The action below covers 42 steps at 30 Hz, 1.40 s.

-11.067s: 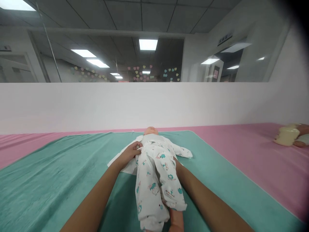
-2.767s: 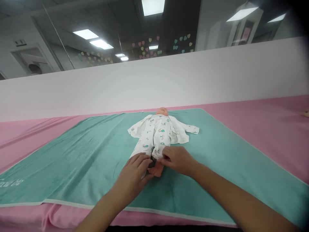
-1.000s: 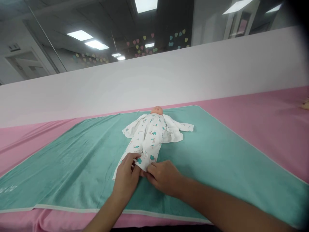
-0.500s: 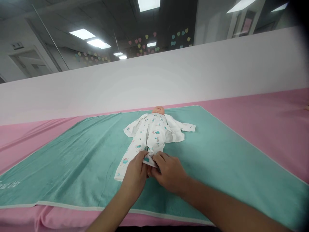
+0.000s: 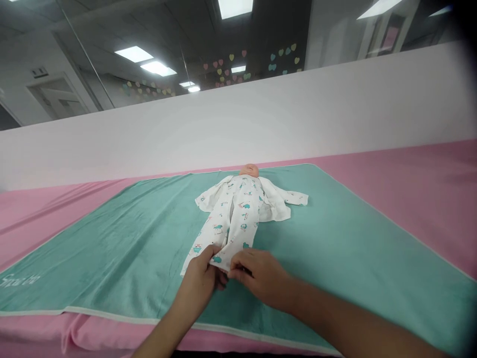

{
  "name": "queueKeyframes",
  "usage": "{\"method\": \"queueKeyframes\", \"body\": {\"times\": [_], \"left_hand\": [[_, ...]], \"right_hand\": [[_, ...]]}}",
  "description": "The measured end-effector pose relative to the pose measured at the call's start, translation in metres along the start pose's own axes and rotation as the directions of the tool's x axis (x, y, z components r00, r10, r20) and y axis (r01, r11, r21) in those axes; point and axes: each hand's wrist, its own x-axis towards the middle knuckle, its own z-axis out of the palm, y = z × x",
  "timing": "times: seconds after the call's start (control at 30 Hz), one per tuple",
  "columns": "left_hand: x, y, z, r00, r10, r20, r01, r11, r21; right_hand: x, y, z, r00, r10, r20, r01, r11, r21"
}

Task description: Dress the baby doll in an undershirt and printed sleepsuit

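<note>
Squarely in the middle of the frame, a baby doll [image 5: 249, 171] lies on its back, head toward the far edge, dressed in a white sleepsuit [image 5: 233, 219] printed with teal animals. Its legs run toward the viewer, and one white sleeve spreads out to the right. At lower center, the left hand [image 5: 197, 281] is closed around the end of the suit's legs, while the right hand [image 5: 261, 277] sits just beside it, fingers curled at the hem; whether they pinch it is hard to tell. Beneath lies a teal towel [image 5: 112, 253] on a pink-covered counter [image 5: 410, 204]. Behind rises a white partition [image 5: 238, 129], with heart stickers [image 5: 238, 72] on glass at upper center.
</note>
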Motion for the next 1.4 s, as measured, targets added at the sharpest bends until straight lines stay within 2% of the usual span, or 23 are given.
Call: {"method": "queueKeyframes", "body": {"times": [0.07,0.23,0.33,0.47,0.63,0.73,0.83,0.9,0.97,1.03,1.07,1.13,1.17,1.2,1.23,1.3,1.33,1.4], "left_hand": [[-0.003,-0.005,0.000,0.999,0.031,-0.027,-0.028,0.994,0.105],[-0.013,-0.006,0.004,0.988,0.137,-0.074,-0.100,0.924,0.368],[-0.017,-0.004,0.008,0.982,0.181,-0.048,-0.137,0.869,0.475],[-0.021,-0.007,0.007,0.978,0.209,-0.012,-0.162,0.792,0.588],[-0.024,-0.021,0.005,0.973,0.228,-0.017,-0.129,0.606,0.785],[-0.027,-0.027,0.006,0.968,0.250,-0.033,-0.115,0.553,0.825],[-0.031,-0.029,0.008,0.954,0.301,-0.009,-0.161,0.535,0.830],[-0.034,-0.029,0.007,0.937,0.349,0.005,-0.203,0.531,0.823],[-0.037,-0.029,0.002,0.909,0.416,0.020,-0.260,0.530,0.808],[-0.036,-0.027,-0.009,0.876,0.482,-0.001,-0.292,0.531,0.795],[-0.032,-0.026,-0.017,0.864,0.502,-0.033,-0.283,0.541,0.792],[-0.018,-0.025,-0.034,0.861,0.489,-0.141,-0.204,0.586,0.784],[-0.007,-0.026,-0.044,0.869,0.452,-0.199,-0.144,0.617,0.774],[0.006,-0.028,-0.053,0.883,0.402,-0.243,-0.084,0.643,0.761],[0.020,-0.031,-0.061,0.902,0.345,-0.259,-0.036,0.659,0.752],[0.050,-0.040,-0.073,0.941,0.249,-0.231,0.006,0.665,0.746],[0.065,-0.045,-0.075,0.961,0.234,-0.149,-0.040,0.649,0.760],[0.091,-0.051,-0.074,0.964,0.263,-0.028,-0.145,0.617,0.774]], "right_hand": [[-0.001,0.000,0.006,1.000,-0.013,-0.016,0.011,0.995,-0.097],[0.001,0.004,0.017,0.980,-0.186,-0.074,0.154,0.936,-0.316],[0.001,0.005,0.019,0.980,-0.199,-0.027,0.176,0.912,-0.370],[-0.002,0.006,0.016,0.962,-0.266,0.063,0.270,0.886,-0.377],[-0.007,0.004,0.010,0.936,-0.311,0.168,0.352,0.854,-0.383],[-0.009,0.000,0.007,0.891,-0.369,0.266,0.451,0.790,-0.415],[-0.012,-0.004,0.007,0.828,-0.444,0.342,0.558,0.708,-0.432],[-0.015,-0.007,0.009,0.793,-0.494,0.357,0.609,0.677,-0.414],[-0.016,-0.009,0.009,0.774,-0.544,0.323,0.633,0.681,-0.369],[-0.014,-0.007,0.007,0.810,-0.547,0.211,0.585,0.739,-0.333],[-0.011,-0.004,0.003,0.856,-0.502,0.124,0.513,0.793,-0.328],[-0.003,0.010,-0.007,0.948,-0.308,-0.083,0.263,0.902,-0.342],[0.002,0.020,-0.014,0.966,-0.178,-0.185,0.103,0.929,-0.355],[0.008,0.033,-0.020,0.960,-0.079,-0.269,-0.029,0.926,-0.376],[0.013,0.047,-0.026,0.946,-0.041,-0.323,-0.101,0.906,-0.410],[0.022,0.076,-0.035,0.940,0.003,-0.342,-0.179,0.857,-0.484],[0.025,0.089,-0.037,0.950,0.022,-0.312,-0.187,0.838,-0.512],[0.032,0.107,-0.038,0.971,0.059,-0.232,-0.181,0.814,-0.552]]}}
